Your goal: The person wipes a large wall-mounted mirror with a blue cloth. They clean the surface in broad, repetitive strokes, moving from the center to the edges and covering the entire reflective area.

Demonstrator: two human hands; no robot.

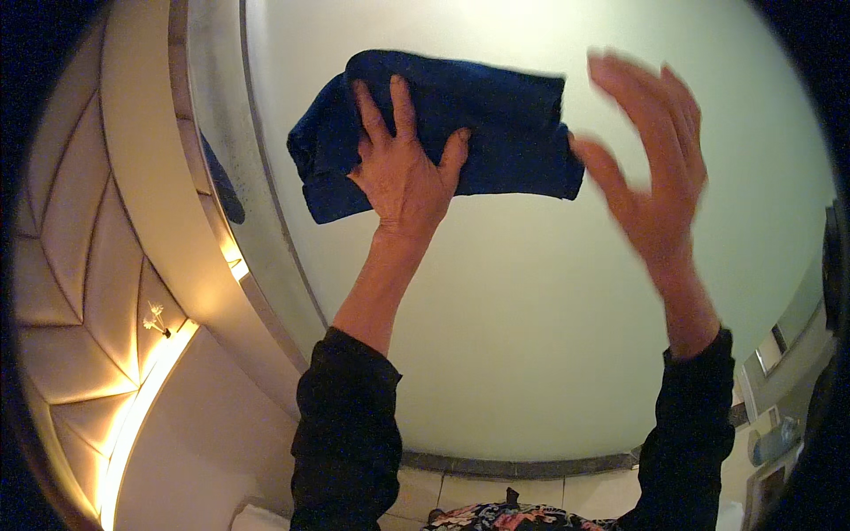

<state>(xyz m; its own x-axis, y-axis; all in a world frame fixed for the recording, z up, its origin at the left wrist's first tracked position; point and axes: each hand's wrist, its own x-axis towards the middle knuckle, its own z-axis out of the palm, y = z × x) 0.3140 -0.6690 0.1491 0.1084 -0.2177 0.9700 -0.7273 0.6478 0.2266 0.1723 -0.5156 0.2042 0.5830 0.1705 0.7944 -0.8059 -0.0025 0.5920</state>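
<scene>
A dark blue folded cloth (505, 111), towel-like, lies flat against a large pale, smooth panel (531, 336). Its left end looks bunched, with several layers showing. On the cloth rests my left hand (403, 173), palm down, with the fingers and thumb spread over the fabric. My right hand (660, 168) is just off the cloth's right end. Its fingers are apart and slightly bent, blurred by motion. The thumb tip comes close to the cloth's right edge; whether it touches cannot be told.
A metal-like frame strip (279, 212) runs along the panel's left side. Beyond it are a padded wall (62, 265), a glowing light strip (142, 411) and a small white flower (156, 319). A dark edging (522, 469) and floor tiles border the bottom. Small items, including a clear container (775, 440), stand lower right.
</scene>
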